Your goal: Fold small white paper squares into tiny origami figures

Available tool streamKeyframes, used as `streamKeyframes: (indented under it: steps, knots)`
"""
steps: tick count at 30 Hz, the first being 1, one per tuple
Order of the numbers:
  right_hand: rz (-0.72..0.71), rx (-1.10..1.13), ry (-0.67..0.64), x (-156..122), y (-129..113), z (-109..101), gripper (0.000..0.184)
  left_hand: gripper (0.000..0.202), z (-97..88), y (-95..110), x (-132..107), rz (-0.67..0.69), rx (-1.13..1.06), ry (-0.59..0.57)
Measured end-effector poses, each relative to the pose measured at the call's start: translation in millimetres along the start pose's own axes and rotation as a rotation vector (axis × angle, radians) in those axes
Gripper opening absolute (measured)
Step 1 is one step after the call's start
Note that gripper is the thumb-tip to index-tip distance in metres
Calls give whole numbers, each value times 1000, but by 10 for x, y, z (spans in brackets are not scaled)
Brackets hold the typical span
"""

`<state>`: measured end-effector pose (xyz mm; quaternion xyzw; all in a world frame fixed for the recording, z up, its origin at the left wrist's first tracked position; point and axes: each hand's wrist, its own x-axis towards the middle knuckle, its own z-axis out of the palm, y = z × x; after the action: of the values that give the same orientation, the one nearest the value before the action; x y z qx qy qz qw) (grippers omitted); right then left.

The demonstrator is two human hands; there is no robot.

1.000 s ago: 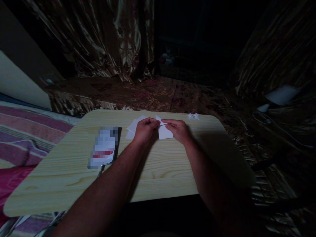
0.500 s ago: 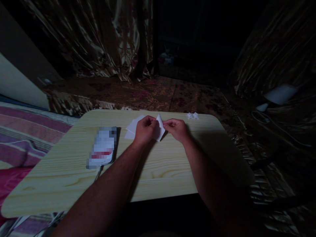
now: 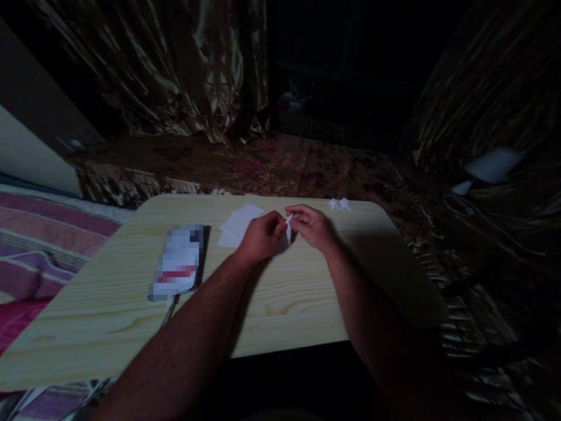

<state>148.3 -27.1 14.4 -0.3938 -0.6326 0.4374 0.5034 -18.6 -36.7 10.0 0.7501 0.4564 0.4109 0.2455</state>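
Observation:
A small white sheet of paper (image 3: 288, 235), partly folded, is pinched between my two hands above the far middle of the wooden table. My left hand (image 3: 263, 237) is closed on its left side, fingers curled. At its upper right edge, my right hand (image 3: 310, 225) grips with thumb and fingers. Most of the sheet is hidden behind the fingers. Flat white paper sheets (image 3: 240, 224) lie overlapping on the table just left of my left hand. Two small folded white paper pieces (image 3: 339, 203) rest near the far edge, beyond my right hand.
On the left of the table (image 3: 263, 316) lies a phone (image 3: 177, 263), its surface pixelated, with a cable (image 3: 170, 310) running toward me. A bed with a striped cover (image 3: 56, 234) borders the left side. Curtains (image 3: 210, 76) hang behind, and a lamp (image 3: 493, 165) stands at the right.
The sheet has turned and now shows less of itself between my hands. My right hand has moved slightly left, closer to my left hand. The view has shifted a little.

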Motion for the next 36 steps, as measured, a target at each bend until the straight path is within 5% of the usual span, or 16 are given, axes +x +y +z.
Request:
streamKeyframes:
  steps: [6, 22, 28, 36]
  knots:
    - [30, -15, -16, 9, 23, -7, 16, 23, 1, -20, -1, 26, 65, -30]
    - [144, -58, -104, -19, 1, -60, 10, 22, 18, -33, 2, 9, 0, -68]
    - [154, -25, -52, -3, -20, -58, 8, 48, -3, -44, 33, -90, -186, -72]
    - [180, 3, -47, -12, -80, -56, 12, 29, -6, -61, 57, -142, -206, -56]
